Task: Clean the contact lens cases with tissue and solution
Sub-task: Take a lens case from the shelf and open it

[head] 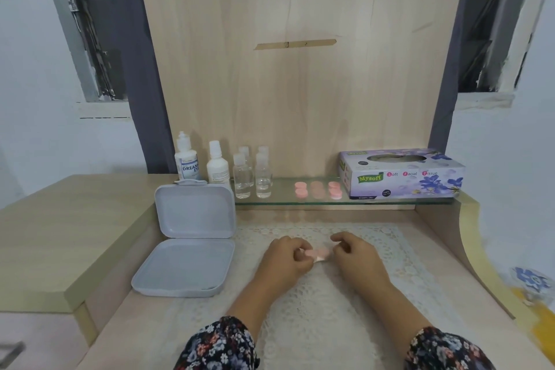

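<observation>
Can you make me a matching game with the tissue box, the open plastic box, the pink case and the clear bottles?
Things:
1. tissue box
2. open plastic box
3. pink lens case
4. clear bottles

Places:
A. between both hands over the lace mat
B. right end of the glass shelf
C. left of the mat, lid up
D. on the shelf beside the white bottles

Pairs: 1-B, 2-C, 3-A, 4-D

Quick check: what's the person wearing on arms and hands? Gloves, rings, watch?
Both forearms come out of dark sleeves with a small floral print in pink, blue and white; cuffs end partway up the forearm. The left hand and right hand are bare: no gloves. No watch or bracelet shows at either wrist. Rings cannot be told at this blur.
</observation>
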`<state>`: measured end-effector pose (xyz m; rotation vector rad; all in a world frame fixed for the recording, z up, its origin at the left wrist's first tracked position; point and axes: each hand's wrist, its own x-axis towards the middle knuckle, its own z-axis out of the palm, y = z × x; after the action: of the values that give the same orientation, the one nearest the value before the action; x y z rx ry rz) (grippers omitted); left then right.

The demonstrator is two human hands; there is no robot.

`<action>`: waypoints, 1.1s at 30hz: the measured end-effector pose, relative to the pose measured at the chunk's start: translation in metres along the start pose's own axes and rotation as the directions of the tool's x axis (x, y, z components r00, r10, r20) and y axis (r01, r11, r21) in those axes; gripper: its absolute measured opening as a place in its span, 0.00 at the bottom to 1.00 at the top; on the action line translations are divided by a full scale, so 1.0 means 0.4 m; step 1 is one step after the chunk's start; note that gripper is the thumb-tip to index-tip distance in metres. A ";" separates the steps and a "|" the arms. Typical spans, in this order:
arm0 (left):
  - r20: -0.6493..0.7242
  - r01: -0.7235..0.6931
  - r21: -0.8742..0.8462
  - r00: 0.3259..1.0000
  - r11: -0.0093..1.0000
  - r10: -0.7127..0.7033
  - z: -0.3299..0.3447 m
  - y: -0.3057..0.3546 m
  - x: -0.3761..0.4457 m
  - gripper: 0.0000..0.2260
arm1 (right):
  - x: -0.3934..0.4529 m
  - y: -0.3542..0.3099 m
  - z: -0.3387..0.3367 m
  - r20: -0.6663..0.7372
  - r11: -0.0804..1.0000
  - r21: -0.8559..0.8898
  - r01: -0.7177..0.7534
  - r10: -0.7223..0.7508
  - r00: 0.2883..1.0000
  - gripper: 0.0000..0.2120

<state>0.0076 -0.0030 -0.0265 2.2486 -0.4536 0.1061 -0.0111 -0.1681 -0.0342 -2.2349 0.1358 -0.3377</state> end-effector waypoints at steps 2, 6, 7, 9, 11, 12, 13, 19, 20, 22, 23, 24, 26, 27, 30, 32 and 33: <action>0.021 -0.013 0.029 1.000 1.000 0.012 -0.004 -0.007 0.014 0.10 | 0.018 -0.009 -0.015 0.092 0.998 0.013 -0.066 0.064 0.994 0.15; 0.051 -0.053 0.036 0.997 0.998 0.051 -0.013 -0.028 0.029 0.13 | 0.033 -0.018 -0.025 0.259 0.997 -0.067 -0.026 0.042 0.965 0.13; 0.051 -0.054 0.033 0.997 0.998 0.053 -0.012 -0.034 0.031 0.13 | 0.032 -0.014 -0.022 0.263 0.994 -0.107 0.010 0.018 0.965 0.13; 0.047 -0.040 0.007 0.998 0.999 0.039 -0.007 -0.046 0.034 0.15 | 0.027 -0.006 -0.018 0.239 0.980 -0.183 0.081 -0.035 0.970 0.14; 0.055 -0.018 -0.040 0.998 0.999 0.020 -0.005 -0.056 0.038 0.17 | 0.027 -0.003 -0.015 0.219 0.975 -0.189 0.115 -0.072 0.973 0.12; 0.061 -0.014 -0.058 0.998 0.998 0.017 -0.004 -0.060 0.041 0.18 | 0.028 -0.003 -0.015 0.217 0.979 -0.169 0.115 -0.076 0.973 0.11; 0.067 -0.018 -0.064 0.998 0.998 0.022 -0.004 -0.063 0.045 0.18 | 0.029 -0.003 -0.014 0.219 0.984 -0.143 0.110 -0.077 0.973 0.10; 0.116 -0.086 0.066 0.990 0.994 0.078 0.003 -0.064 0.057 0.12 | 0.034 -0.005 -0.014 0.236 0.984 -0.127 0.128 -0.096 0.967 0.05; 0.123 -0.091 0.073 0.989 0.993 0.081 0.004 -0.065 0.058 0.12 | 0.035 -0.005 -0.014 0.238 0.985 -0.121 0.125 -0.094 0.967 0.05; 0.124 -0.099 0.083 0.988 0.992 0.088 0.002 -0.065 0.057 0.12 | 0.033 -0.005 -0.016 0.240 0.988 -0.098 0.116 -0.090 0.967 0.05; 0.122 -0.101 0.085 0.988 0.991 0.090 0.001 -0.063 0.056 0.12 | 0.032 -0.005 -0.017 0.240 0.991 -0.079 0.107 -0.085 0.967 0.05; 0.119 -0.100 0.087 0.989 0.991 0.089 0.001 -0.060 0.054 0.12 | 0.031 -0.005 -0.017 0.240 0.994 -0.056 0.094 -0.078 0.968 0.05; 0.109 -0.096 0.091 0.990 0.991 0.085 0.002 -0.056 0.052 0.12 | 0.029 -0.004 -0.018 0.239 0.998 -0.014 0.068 -0.062 0.969 0.06; 0.103 -0.097 0.092 0.991 0.991 0.087 0.003 -0.055 0.051 0.12 | 0.028 -0.005 -0.018 0.240 0.998 0.004 0.056 -0.056 0.969 0.06; 0.084 -0.096 0.103 0.993 0.990 0.087 0.005 -0.053 0.050 0.11 | 0.026 -0.009 -0.018 0.240 0.999 0.038 0.034 -0.042 0.970 0.06; 0.059 -0.074 0.104 0.996 0.992 0.068 0.008 -0.049 0.049 0.10 | 0.024 -0.012 -0.020 0.248 0.998 0.060 0.015 -0.030 0.968 0.07; 0.047 -0.063 0.105 0.997 0.992 0.058 0.009 -0.047 0.048 0.09 | 0.022 -0.013 -0.020 0.252 0.998 0.066 0.009 -0.025 0.967 0.07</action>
<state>0.0321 0.0001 -0.0382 2.3457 -0.5514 0.1156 -0.0051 -0.1728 -0.0235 -2.1943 -0.0302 -0.0624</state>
